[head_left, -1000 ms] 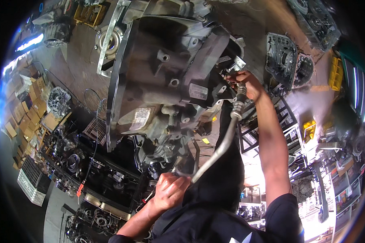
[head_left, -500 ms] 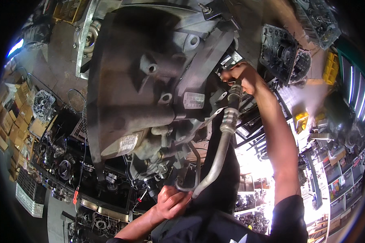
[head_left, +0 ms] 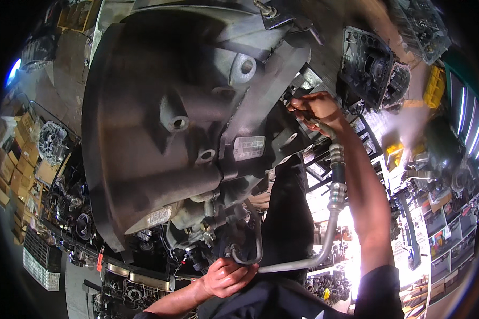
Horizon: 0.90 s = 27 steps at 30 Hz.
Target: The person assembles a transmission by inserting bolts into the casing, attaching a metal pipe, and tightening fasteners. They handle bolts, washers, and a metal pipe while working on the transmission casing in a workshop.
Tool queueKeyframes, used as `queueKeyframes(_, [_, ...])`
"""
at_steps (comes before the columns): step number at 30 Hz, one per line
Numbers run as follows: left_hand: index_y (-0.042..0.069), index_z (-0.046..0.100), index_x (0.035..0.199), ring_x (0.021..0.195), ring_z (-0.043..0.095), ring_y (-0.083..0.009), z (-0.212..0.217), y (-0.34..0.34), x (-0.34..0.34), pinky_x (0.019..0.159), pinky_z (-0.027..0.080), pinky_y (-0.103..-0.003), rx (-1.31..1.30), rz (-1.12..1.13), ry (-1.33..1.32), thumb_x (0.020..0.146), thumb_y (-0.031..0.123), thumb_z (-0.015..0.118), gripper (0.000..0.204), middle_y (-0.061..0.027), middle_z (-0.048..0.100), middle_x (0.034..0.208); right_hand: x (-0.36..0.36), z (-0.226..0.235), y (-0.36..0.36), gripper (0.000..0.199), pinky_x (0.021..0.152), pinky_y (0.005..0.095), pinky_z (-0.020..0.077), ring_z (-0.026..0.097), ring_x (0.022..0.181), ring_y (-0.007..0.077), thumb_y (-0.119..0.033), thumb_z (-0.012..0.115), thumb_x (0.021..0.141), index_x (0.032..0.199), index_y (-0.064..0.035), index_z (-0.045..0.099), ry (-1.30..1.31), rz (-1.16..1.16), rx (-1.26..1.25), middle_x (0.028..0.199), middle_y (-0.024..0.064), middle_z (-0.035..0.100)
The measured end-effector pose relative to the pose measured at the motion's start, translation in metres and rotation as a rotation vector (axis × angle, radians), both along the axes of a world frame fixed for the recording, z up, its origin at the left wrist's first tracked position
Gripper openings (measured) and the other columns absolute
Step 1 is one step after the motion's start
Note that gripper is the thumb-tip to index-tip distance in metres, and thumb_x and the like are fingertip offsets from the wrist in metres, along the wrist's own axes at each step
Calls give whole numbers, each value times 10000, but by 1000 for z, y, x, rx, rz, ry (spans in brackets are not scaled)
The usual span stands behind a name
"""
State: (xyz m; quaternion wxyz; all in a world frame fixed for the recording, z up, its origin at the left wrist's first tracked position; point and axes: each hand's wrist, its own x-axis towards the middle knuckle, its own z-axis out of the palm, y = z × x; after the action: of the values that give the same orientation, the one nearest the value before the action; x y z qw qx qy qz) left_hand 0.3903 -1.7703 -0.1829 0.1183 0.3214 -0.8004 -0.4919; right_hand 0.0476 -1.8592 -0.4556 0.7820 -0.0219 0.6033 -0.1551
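Observation:
A large grey transmission housing (head_left: 143, 127) fills the middle of the view, with bolt holes and a pale label (head_left: 249, 148). To its right and below runs a bent metal pipe (head_left: 327, 239) with ribbed crimped fittings. My left hand (head_left: 230, 277) is closed round the pipe's lower end, beside a thin curved tube (head_left: 258, 239) under the housing. Beside the housing's right side, my right hand (head_left: 323, 109) has curled fingers at the pipe's upper end, which they partly hide. A small bracket-like part (head_left: 307, 80) shows just above those fingers.
A dark opened casing (head_left: 367, 66) lies at the upper right, near a yellow bin (head_left: 434, 87). Cardboard boxes (head_left: 18, 165) are stacked at the left. Metal parts crowd a bench (head_left: 80, 218) at the lower left. Shelving (head_left: 452, 250) stands at the right.
The pipe has swung: its bend now sits farther right and its lower run lies nearly level. The housing appears larger and farther left. Both hands stay near its two ends.

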Motion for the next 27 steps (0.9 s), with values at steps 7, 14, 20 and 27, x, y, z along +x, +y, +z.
queueKeyframes(7, [78,763,902,758,529,-162,-8,13,4,586,427,-297,-16,126,32,683,-18,878,266,-14,589,907,7,1,-24,163,360,281,253,421,405,96,-117,707,872,808,29,738,232,153,87,646,73,654])
queueKeyframes(14, [75,772,917,763,536,-154,-7,6,1,601,437,-289,4,89,39,687,-15,866,264,-8,582,900,3,-7,1,264,371,298,286,445,380,120,-195,731,941,790,21,733,92,-54,64,551,66,593])
queueKeyframes(20, [56,774,925,756,550,-163,-10,14,6,615,444,-294,47,106,42,683,0,836,256,-19,595,901,7,-9,-5,266,378,298,291,461,400,117,-177,722,946,791,39,724,105,-62,231,555,69,589])
queueKeyframes(27, [75,734,867,755,659,-281,-7,31,15,728,571,-443,-69,136,16,588,9,803,294,-98,668,921,17,-2,-9,159,370,313,285,421,399,138,-50,648,892,791,61,699,188,-155,112,603,114,597])
